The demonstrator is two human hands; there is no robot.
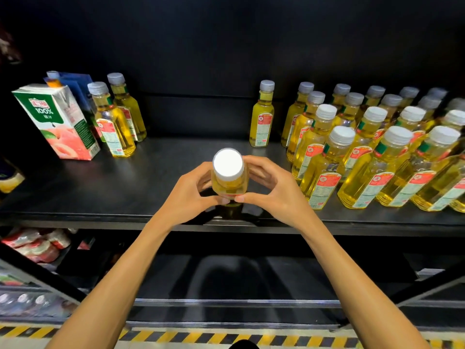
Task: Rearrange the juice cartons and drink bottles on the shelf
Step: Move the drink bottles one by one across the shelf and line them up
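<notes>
A yellow drink bottle (229, 176) with a white cap is held upright above the front edge of the black shelf (151, 187). My left hand (187, 195) and my right hand (273, 190) both wrap around its body from either side. A peach juice carton (59, 122) stands at the far left, with two yellow bottles (114, 122) just right of it and a blue carton (75, 86) behind. One lone bottle (263, 117) stands at the back centre. Several rows of the same bottles (372, 157) fill the right side.
A lower shelf (226, 280) lies dark beneath my arms. Red and white packets (37, 244) sit at its left end. A yellow-black hazard strip (226, 337) runs along the floor edge. Small bottles (22, 299) show at bottom left.
</notes>
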